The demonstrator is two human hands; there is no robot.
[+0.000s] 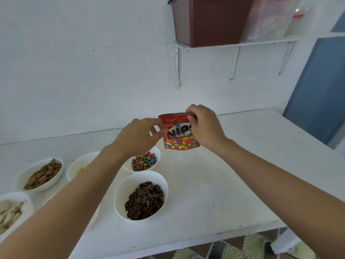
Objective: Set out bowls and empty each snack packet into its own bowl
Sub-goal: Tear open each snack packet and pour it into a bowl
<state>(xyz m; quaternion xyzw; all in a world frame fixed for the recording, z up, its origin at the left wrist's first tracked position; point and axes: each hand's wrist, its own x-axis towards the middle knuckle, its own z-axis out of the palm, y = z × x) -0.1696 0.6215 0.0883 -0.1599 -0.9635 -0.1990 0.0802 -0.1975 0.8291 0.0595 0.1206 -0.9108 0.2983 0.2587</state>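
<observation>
**Sweet packet held in both hands, up and to the right of the sweet bowl**

Left side of the tabletop (233, 184): a bowl of pale pieces (26, 198) at the near edge, a bowl of brown nuts (23, 177) behind it, and a third bowl (73, 170) with something yellow inside, half hidden by the left forearm.

Centre: a bowl of dark seeds (122, 193) sits near. The sweet bowl (158, 153) sits behind it and holds coloured sweets.

The left hand (138, 136) pinches the left edge of the red packet (176, 136). The right hand (205, 128) pinches its top right corner. Neither hand is free.

The packet hangs clear of the tabletop with its long axis upright and its top edge uppermost. I cannot tell whether the top is torn open.

Key relation: the sweet bowl lies below and to the left of the packet, toward the person, with the left hand nearer to it. The printed sweets match the bowl's contents. The packet looks flat, so I judge it largely emptied, though that is unconfirmed.

Surface: white and lightly marked.

Room: a white wall, a bracket shelf (233, 44) carrying a brown box (205, 21), and a blue panel (317, 90) at far right.
</observation>
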